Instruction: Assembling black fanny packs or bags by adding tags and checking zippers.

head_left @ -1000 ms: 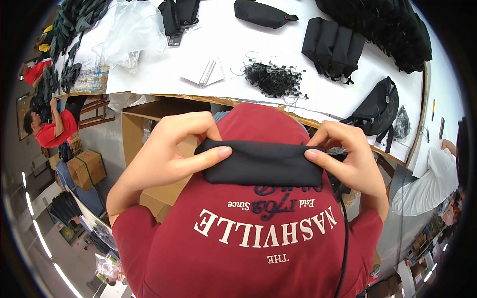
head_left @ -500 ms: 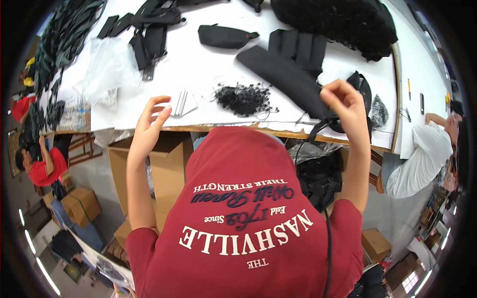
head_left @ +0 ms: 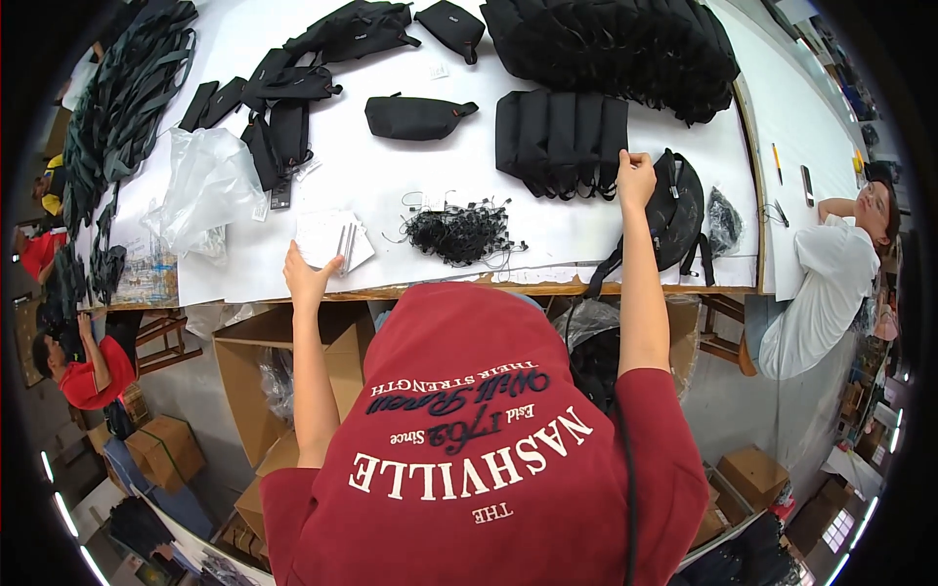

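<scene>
The left hand (head_left: 311, 280) is now reaching the white cards (head_left: 320, 234), its thumb and fingers standing well apart; I am not seeing any card lifted in it. To the right, a tangled heap of black strings (head_left: 457, 232) is lying on the table. The black pouch (head_left: 612, 132), in the air half a second ago, is now lying at the right end of a row of similar pouches (head_left: 560, 137), so it is joining that group. The right hand (head_left: 636, 176) is pinching its right edge (the exact contact is partly hidden). A black waist bag (head_left: 676, 215) is resting beside this forearm

On the white tabletop (head_left: 347, 176), more black bags (head_left: 357, 31) are lying toward the back. Around it, a person in red (head_left: 96, 376) is sitting at far left, a cardboard box (head_left: 347, 356) is standing below, and a person in white (head_left: 821, 288) is leaning at right
</scene>
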### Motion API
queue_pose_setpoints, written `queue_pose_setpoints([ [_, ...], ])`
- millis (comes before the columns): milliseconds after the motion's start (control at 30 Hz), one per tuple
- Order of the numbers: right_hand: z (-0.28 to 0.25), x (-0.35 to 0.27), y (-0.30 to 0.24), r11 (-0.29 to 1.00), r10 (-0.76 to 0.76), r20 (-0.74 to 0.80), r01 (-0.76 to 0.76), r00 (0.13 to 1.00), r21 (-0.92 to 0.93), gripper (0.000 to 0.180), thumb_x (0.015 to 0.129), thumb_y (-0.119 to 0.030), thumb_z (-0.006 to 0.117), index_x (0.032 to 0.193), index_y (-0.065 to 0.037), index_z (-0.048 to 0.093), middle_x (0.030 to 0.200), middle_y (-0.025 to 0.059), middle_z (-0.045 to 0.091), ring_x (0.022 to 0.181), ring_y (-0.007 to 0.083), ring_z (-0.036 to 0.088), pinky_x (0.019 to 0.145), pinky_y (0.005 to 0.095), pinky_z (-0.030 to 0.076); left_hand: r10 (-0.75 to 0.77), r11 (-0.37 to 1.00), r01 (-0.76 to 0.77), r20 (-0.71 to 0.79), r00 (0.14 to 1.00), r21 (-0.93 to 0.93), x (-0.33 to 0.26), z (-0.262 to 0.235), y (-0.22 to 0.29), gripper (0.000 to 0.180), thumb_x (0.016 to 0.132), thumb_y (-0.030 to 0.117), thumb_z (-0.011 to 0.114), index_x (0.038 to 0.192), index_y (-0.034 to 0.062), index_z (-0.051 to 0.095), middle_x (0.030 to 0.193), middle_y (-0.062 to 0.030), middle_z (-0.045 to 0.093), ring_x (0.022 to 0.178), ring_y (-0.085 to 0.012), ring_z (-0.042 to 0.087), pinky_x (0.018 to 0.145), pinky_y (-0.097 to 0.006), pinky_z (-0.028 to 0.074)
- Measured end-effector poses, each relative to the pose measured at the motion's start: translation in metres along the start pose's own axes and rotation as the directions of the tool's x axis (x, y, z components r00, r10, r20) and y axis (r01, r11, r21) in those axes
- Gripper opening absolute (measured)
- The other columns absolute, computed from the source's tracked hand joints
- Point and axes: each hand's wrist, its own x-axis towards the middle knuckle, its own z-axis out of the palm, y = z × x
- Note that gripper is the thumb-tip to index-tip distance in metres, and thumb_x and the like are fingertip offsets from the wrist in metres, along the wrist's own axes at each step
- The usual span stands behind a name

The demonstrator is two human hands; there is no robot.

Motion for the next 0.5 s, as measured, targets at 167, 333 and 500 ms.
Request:
queue_pose_setpoints([
  [167, -0.018, -0.016, -0.033, 0.932, -0.345, -0.258, 0.362, 0.903, 0.02, 0.022, 0.083, -0.022, 0.063, 0.097, -0.006, 0.057, 0.08, 0.0088, 0.062, 0.073, 0.024, 0.061, 0.071, 0.0367, 0.047, 0.017, 0.998, -0.024, -0.114, 0.993, -0.054, 0.001, -0.01, 0.004, 0.088, 0.065, 0.039, 0.08, 0.127, -0.0056, 0.037, 0.125, -0.0239, 0.045, 0.119, -0.0368, 0.04, 0.098, -0.044, 0.035],
  [333, -0.011, -0.101, -0.057, 0.873, -0.487, 0.497, 0.385, 0.718, 0.3, 0.014, 0.077, -0.014, 0.066, 0.087, -0.008, 0.059, 0.079, 0.0086, 0.058, 0.069, 0.0248, 0.059, 0.064, 0.0341, 0.047, -0.058, 0.904, -0.089, -0.328, 0.943, -0.417, -0.005, -0.023, 0.019, 0.045, 0.076, 0.016, 0.073, 0.108, 0.0003, 0.045, 0.1, -0.0139, 0.058, 0.09, -0.0237, 0.058, 0.082, -0.033, 0.044],
  [500, 0.004, -0.149, -0.026, 0.868, -0.376, 0.744, 0.491, 0.553, 0.073, 0.022, 0.072, -0.017, 0.069, 0.087, -0.007, 0.056, 0.086, 0.0092, 0.057, 0.08, 0.0281, 0.06, 0.069, 0.0389, 0.047, -0.066, 0.83, -0.139, -0.343, 0.937, -0.54, -0.01, -0.038, 0.03, 0.042, 0.077, 0.009, 0.071, 0.108, 0.0007, 0.043, 0.099, -0.0125, 0.056, 0.086, -0.0183, 0.057, 0.078, -0.029, 0.045],
])
